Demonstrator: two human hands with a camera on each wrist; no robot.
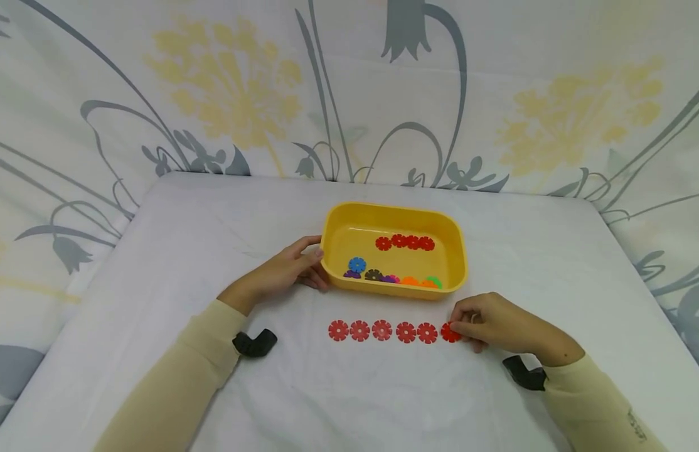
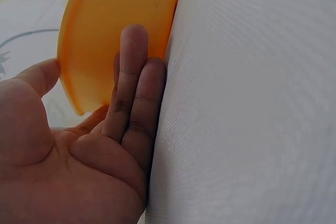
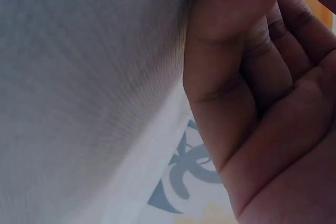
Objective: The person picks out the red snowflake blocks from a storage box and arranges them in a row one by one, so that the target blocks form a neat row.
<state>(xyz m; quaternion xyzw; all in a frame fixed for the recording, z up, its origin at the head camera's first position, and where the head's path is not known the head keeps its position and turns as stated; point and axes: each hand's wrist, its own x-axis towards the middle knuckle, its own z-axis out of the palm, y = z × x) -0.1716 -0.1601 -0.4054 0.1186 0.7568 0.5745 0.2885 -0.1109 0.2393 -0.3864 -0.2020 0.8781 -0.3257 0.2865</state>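
The counter (image 1: pixel 553 251) has a white cloth (image 1: pixel 304 395) spread over it. The cloth looks mostly smooth, with some soft wrinkles near the front. A yellow box (image 1: pixel 394 221) sits on the cloth, around the middle. It stands flat on its bottom, with its top side up and one long side facing the front.

In front of the box are six flat red flowers (image 1: pixel 381 326). They make one straight row, going from left to right, with tiny gaps between them. Five lie flat on the cloth. The right hand (image 1: pixel 493 321) pinches the one at the right end and covers part of it, so I can't quite tell if it lies flat too.
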